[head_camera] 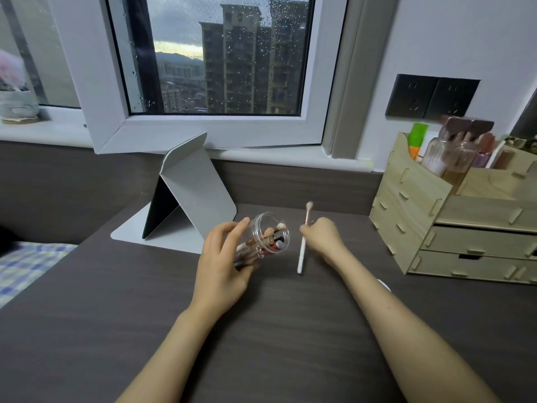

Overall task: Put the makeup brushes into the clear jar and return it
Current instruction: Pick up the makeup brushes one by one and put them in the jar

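Observation:
My left hand (222,261) grips a clear jar (268,235) above the dark desk, tilted so its open mouth faces right and away from me. Several makeup brushes lie inside it, their tips near the mouth. My right hand (322,238) pinches a thin white makeup brush (303,245) just right of the jar's mouth. The brush stands nearly upright, its small pale tip pointing up and its handle end down toward the desk.
A grey folding tablet stand (189,196) sits behind the jar. A wooden drawer organiser (453,222) with bottles and brushes stands at the right. The dark desk (276,315) runs up to a window sill; a checked bed cover (26,263) lies left.

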`<state>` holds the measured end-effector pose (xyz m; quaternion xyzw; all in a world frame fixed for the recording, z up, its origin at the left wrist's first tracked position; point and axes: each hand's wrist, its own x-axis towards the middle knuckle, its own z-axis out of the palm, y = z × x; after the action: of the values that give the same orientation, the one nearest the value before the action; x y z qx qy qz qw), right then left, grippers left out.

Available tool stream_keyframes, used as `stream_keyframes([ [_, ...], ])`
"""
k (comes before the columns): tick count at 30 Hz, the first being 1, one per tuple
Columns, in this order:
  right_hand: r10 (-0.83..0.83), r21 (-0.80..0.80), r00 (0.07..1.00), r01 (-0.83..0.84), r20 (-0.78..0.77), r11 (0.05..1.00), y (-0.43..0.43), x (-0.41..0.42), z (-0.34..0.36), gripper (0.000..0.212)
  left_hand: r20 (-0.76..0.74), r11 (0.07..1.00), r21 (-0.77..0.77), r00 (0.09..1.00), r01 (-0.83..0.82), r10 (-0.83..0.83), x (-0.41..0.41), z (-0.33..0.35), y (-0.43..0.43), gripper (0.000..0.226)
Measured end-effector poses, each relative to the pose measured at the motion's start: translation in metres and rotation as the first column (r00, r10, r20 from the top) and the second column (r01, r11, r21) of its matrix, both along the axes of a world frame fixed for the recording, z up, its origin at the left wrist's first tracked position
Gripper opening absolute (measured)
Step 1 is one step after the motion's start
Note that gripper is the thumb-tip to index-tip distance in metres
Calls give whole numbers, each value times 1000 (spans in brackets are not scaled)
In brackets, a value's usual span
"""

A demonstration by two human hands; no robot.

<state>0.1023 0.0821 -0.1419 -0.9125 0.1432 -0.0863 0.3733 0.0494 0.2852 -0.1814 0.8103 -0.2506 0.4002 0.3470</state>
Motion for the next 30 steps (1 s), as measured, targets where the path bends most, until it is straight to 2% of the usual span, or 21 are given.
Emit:
stream_keyframes([
  [2, -74, 252, 964, 7, 257, 968, -1, -21, 26, 24, 1, 1000, 0, 1000, 1, -1, -1, 0, 0, 83],
  [4, -152, 440, 876, -74, 458, 895, -1, -49, 55, 15, 2, 1000, -2, 1000, -4, 4, -1, -1, 0, 83],
  [6, -155, 498, 804, -193, 574, 846, 4, -78, 75, 16, 0, 1000, -7, 1000, -8, 8, -1, -1, 0, 84],
  [8, -72, 449, 776, -283, 626, 848, 11, -93, 80, 21, -2, 1000, -9, 1000, -3, 3, -2, 0, -2, 84],
  [10, 62, 342, 785, -339, 617, 876, 20, -94, 74, 22, -2, 1000, 1, 1000, 11, -11, -3, 1, -3, 83],
  [15, 310, 116, 845, -394, 435, 912, 31, -81, 51, 18, -8, 1000, -2, 1000, 26, -26, -5, 1, -2, 86],
  [17, 315, 97, 839, -394, 444, 914, 32, -78, 45, 21, -14, 1000, -14, 1000, 26, -26, -4, 1, -2, 86],
  [24, 224, 216, 820, -384, 526, 898, 27, -73, 43, 19, -10, 999, -6, 999, 35, -35, -3, 0, -3, 87],
  [25, 166, 240, 825, -339, 540, 910, 21, -70, 44, 17, -12, 999, -13, 999, 33, -33, -3, 0, -3, 87],
  [27, -11, 217, 853, -120, 521, 969, 0, -55, 40, 15, -16, 999, -17, 999, 28, -28, -2, 0, -2, 87],
  [29, -110, -5, 913, 121, 392, 993, -27, -37, 27, 16, -31, 1000, -20, 999, 21, -22, -2, 0, -2, 88],
  [30, -127, -135, 951, 170, 283, 976, -39, -28, 18, 18, -37, 1000, -22, 999, 17, -18, -2, 1, -2, 89],
])
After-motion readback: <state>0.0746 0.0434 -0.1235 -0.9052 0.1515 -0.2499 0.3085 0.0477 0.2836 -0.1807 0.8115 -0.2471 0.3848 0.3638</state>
